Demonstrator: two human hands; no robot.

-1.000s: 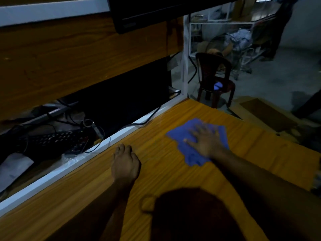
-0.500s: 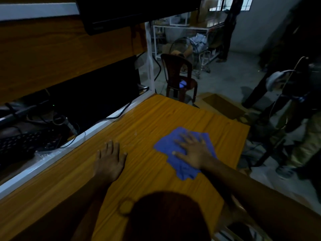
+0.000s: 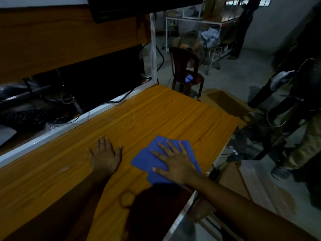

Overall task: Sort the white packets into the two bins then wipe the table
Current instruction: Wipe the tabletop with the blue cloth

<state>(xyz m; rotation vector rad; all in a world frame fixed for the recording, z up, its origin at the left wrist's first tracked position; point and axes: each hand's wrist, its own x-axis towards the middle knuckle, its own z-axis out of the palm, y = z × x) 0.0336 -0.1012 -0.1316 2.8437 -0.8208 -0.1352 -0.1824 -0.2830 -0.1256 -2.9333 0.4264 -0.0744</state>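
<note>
A: Under the right hand [image 3: 175, 164], a blue cloth [image 3: 147, 160] is pressed flat on the table [image 3: 156, 110]. Fingers are splayed and nothing is pinched: an open palm bears down on the fabric.

B: Left hand [image 3: 104, 157]?

A: Laid open and flat on bare wood just left of the cloth, apart from it. Nothing is held; it is probably used as a brace.

B: Handling?

A: Cloth is judged soft, light and limp, so bunching can be expected if it is pushed from one edge. Pressure is best kept through the middle, with the corners trapped under the fingertips.

B: Packets, bins?

A: None can be seen on the tabletop, so sorting is judged done and wiping is the step in hand. Beyond the grip, faint smears are visible on the far wood. A chair [image 3: 185, 72] stands past the table's far end.
</note>
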